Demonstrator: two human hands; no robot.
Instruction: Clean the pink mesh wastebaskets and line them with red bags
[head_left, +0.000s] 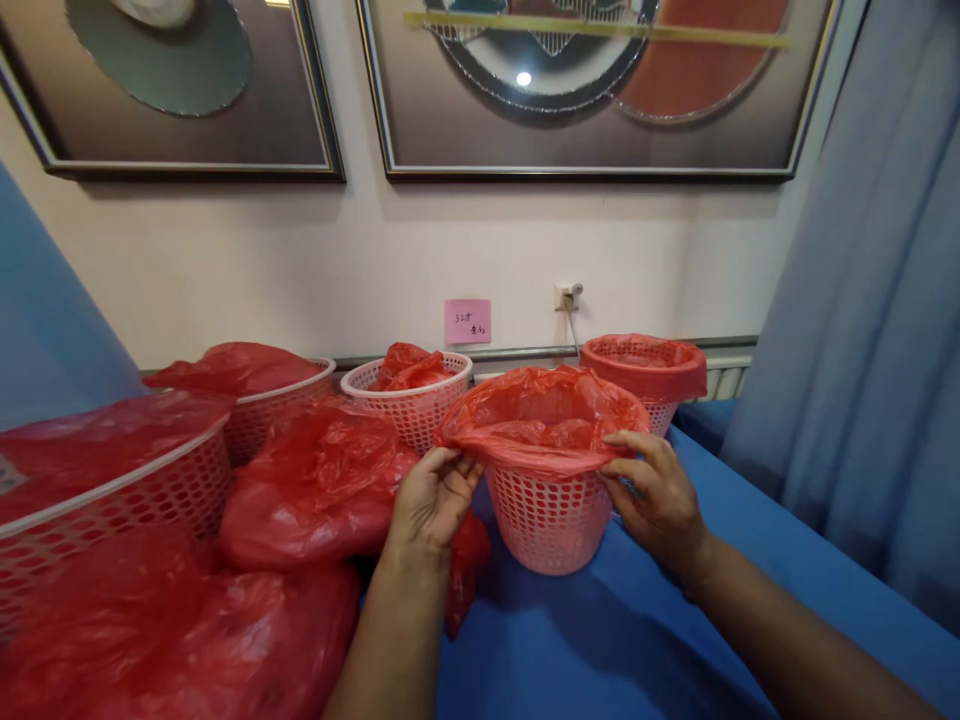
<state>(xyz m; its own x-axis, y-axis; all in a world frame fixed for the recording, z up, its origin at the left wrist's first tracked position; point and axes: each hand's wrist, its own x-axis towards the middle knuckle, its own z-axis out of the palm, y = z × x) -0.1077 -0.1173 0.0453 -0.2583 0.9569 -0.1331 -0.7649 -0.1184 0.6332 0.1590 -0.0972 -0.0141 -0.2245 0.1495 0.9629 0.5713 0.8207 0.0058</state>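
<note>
A small pink perforated basket (550,520) stands on the blue table (675,640) in front of me. A red plastic bag (544,415) lines it, its edge folded over the rim. My left hand (433,500) pinches the bag's edge at the rim's left side. My right hand (654,492) grips the bag's edge at the right side, fingers curled over it.
Behind stand a lined pink basket (651,372) at the right and a white basket (409,400) with a red bag inside. To the left lie loose red bags (315,480) and larger white baskets (112,490). A grey-blue curtain (862,350) hangs at the right.
</note>
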